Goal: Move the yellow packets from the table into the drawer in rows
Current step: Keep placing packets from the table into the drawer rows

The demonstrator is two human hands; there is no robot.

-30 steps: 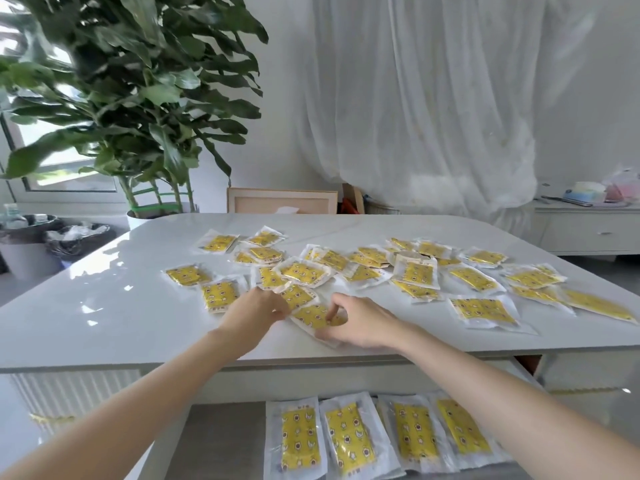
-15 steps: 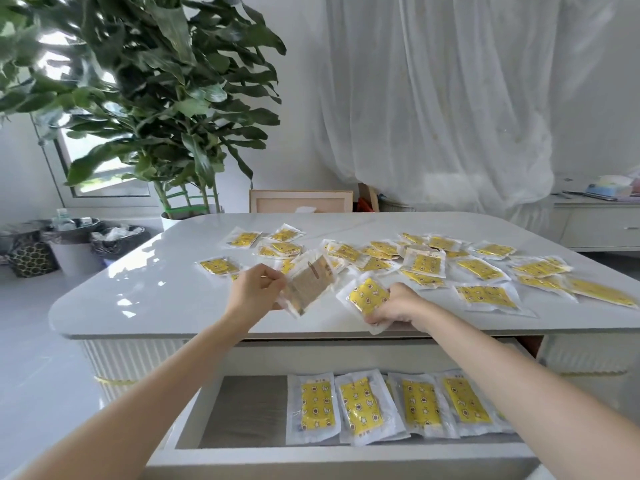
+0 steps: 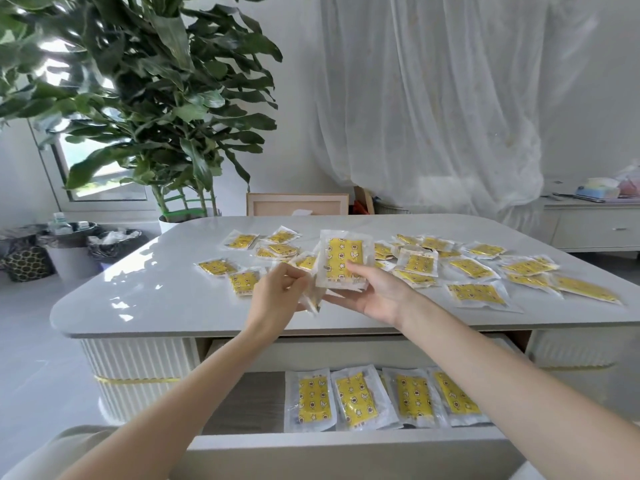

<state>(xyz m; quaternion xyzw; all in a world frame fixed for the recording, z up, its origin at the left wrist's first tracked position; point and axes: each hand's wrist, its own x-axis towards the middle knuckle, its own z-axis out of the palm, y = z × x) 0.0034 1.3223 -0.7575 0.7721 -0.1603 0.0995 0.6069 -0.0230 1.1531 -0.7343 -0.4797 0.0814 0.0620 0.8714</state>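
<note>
While 4 packets (image 3: 353, 396) line the drawer (image 3: 346, 441), right hand (image 3: 377, 292) grips 1 packet (image 3: 344, 259) face-up, likely for the row; left hand (image 3: 277, 299) pinches second packet (image 3: 311, 296).

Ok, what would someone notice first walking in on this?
Many yellow packets lie scattered over the white table, and one packet is held upright above its near edge. Below, the open drawer holds a neat row of packets. A big leafy plant towers at the far left.
</note>
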